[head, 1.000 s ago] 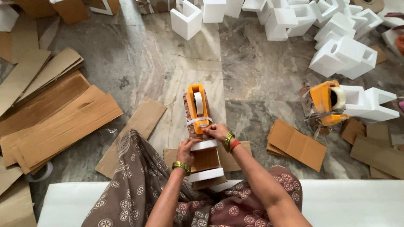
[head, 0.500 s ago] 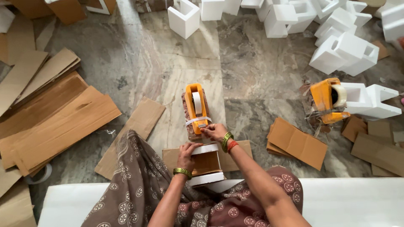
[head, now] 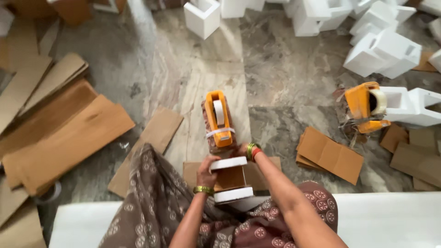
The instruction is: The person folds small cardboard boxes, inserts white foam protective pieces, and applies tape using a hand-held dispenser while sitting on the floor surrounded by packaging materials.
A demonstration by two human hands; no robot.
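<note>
Both hands grip a small package (head: 229, 180) at lower centre of the frame: a brown cardboard body capped top and bottom by white foam end pieces. The left hand (head: 205, 171) is closed on the package's left side; the right hand (head: 243, 150) is closed at its upper right corner, just below the orange tape dispenser (head: 218, 120), which stands on the stone floor (head: 285, 78) on a brown block. Compared with one second ago, the package has been drawn down toward the lap, and the right hand has come off the dispenser's tape end, which suggests a tape strip has been pulled or applied. A second orange dispenser (head: 365, 106) sits at right among white foam blocks (head: 381, 53). Flat cardboard sheets (head: 64, 133) lie at left.
</note>
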